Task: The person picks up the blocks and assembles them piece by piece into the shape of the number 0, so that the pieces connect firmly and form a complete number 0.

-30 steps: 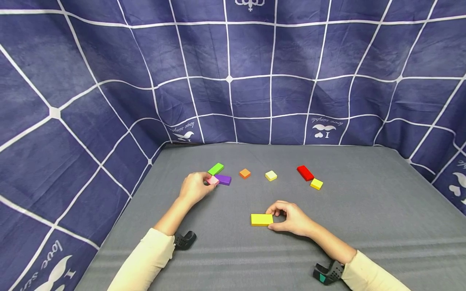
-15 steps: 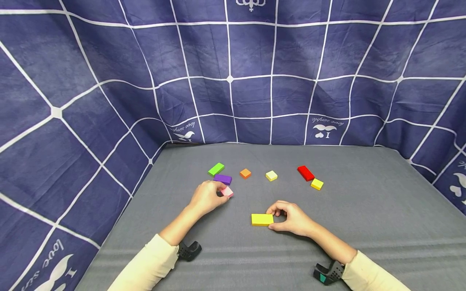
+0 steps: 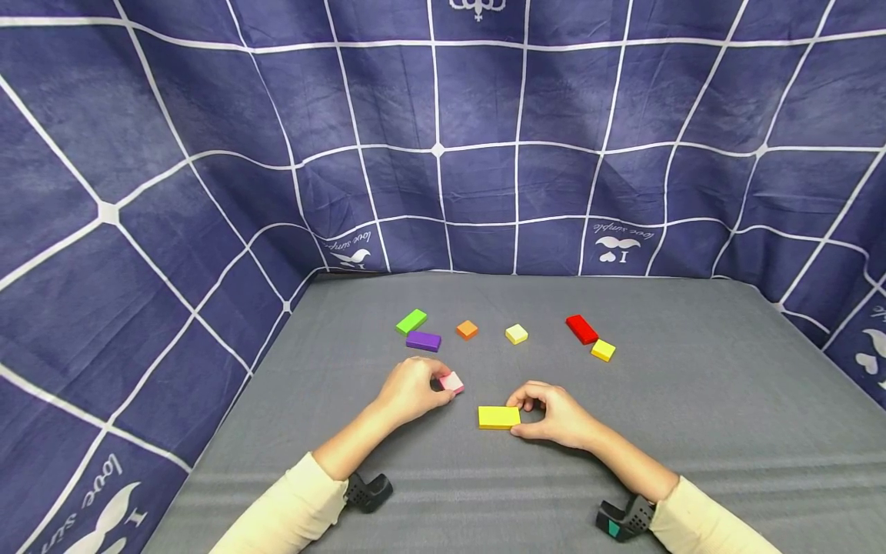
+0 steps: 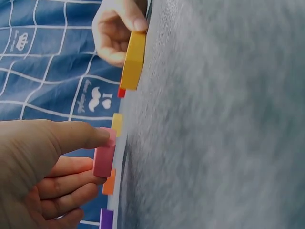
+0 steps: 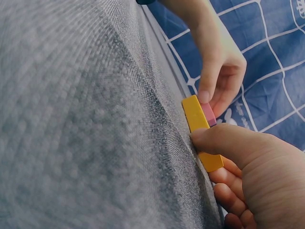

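Observation:
Between thumb and fingers my left hand [image 3: 413, 391] pinches a small pink block [image 3: 452, 382], seen edge-on in the left wrist view as a pink block [image 4: 105, 160]. To its right, my right hand [image 3: 554, 416] grips the right end of a long yellow block [image 3: 498, 418] lying level over the grey cloth. In the right wrist view the thumb presses one long side of the yellow block [image 5: 194, 112], with fingers partly hidden behind it. A short gap separates the pink block from the yellow block's left end.
Behind the hands lie a green block [image 3: 411, 322], a purple block [image 3: 424, 341], an orange block [image 3: 467, 329], a pale yellow block [image 3: 516, 334], a red block [image 3: 581, 329] and a small yellow block [image 3: 603, 351]. A blue checked curtain [image 3: 477, 185] borders the grey tabletop [image 3: 692, 385].
My left hand has carried the pink block from beside the purple block rightward and nearer to me, toward the long yellow block. My right hand has stayed in place.

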`<state>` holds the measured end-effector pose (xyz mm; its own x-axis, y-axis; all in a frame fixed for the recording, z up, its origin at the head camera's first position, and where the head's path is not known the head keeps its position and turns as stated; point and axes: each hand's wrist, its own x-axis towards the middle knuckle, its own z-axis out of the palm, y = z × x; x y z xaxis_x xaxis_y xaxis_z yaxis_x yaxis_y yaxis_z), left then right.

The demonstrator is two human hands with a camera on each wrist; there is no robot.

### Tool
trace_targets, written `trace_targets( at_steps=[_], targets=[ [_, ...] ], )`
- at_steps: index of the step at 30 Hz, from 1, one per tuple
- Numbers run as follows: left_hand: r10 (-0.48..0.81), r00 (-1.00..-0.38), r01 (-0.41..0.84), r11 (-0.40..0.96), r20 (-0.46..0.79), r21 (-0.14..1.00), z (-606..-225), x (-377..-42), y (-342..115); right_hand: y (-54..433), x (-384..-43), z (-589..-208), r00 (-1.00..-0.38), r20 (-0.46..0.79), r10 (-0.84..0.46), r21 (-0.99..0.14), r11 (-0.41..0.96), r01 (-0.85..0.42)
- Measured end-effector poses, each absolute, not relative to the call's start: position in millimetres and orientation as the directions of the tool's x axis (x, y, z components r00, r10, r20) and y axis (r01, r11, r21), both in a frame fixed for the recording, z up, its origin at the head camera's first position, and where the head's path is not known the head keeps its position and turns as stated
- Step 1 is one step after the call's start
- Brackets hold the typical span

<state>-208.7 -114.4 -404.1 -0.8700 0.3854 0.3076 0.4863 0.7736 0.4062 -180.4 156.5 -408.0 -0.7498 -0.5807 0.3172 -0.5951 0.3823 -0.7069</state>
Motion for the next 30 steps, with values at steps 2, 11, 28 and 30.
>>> trace_targets(
  at_steps=[2,11,28,30],
  targets=[
    [0.399,-0.863,0.499,0.765,0.309,0.407,-405.4,-207.1,-111.7,156.7,-180.8,-408.6,-0.749,0.318,-0.581,-0.708,0.381,-0.595],
    [0.450,-0.845,0.533,0.754,0.290,0.384,-408.6,-201.6,-102.6,155.9,-180.1,-406.1,-0.764,0.294,-0.574,-0.715,0.398,-0.575],
    [0.458,-0.840,0.542,0.741,0.291,0.397,-413.2,-195.7,-97.5,156.2,-180.7,-407.2,-0.771,0.282,-0.571,-0.725,0.399,-0.561],
    [0.460,-0.836,0.547,0.736,0.299,0.397,-413.7,-194.9,-97.2,156.2,-180.6,-407.1,-0.771,0.283,-0.571,-0.726,0.397,-0.561]
  ],
)
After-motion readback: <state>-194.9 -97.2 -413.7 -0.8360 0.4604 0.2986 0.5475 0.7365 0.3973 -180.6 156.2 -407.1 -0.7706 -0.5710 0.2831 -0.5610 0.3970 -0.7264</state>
